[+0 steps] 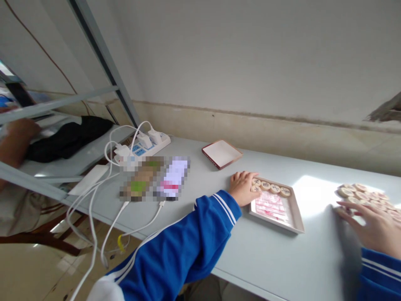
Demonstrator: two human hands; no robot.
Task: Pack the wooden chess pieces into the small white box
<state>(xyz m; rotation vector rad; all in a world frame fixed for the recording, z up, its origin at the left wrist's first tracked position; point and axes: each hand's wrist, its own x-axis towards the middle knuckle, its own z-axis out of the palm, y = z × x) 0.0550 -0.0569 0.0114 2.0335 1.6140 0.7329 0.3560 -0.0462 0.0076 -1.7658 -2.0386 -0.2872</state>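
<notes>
A shallow open box (pixel 297 209) lies on the table with a row of round wooden xiangqi pieces (pixel 265 185) along its far side, plus one more at the left wall. Printed red-and-white plastic or paper (pixel 271 205) covers part of its floor. My left hand (pixel 242 188) grips the box's left wall, thumb inside by the near piece. Off to the right, my right hand (pixel 372 225) pinches a xiangqi piece (pixel 347 211), partly hidden by the fingers, beside a cluster of loose pieces (pixel 361 195).
The box lid (pixel 222 154) rests inside up near the wall. Two blurred phones (pixel 173 177) with charging cables lie left, by a white power strip (pixel 144 148). A metal bed-like frame (pixel 106 54) and another person's arm (pixel 15 138) are at far left.
</notes>
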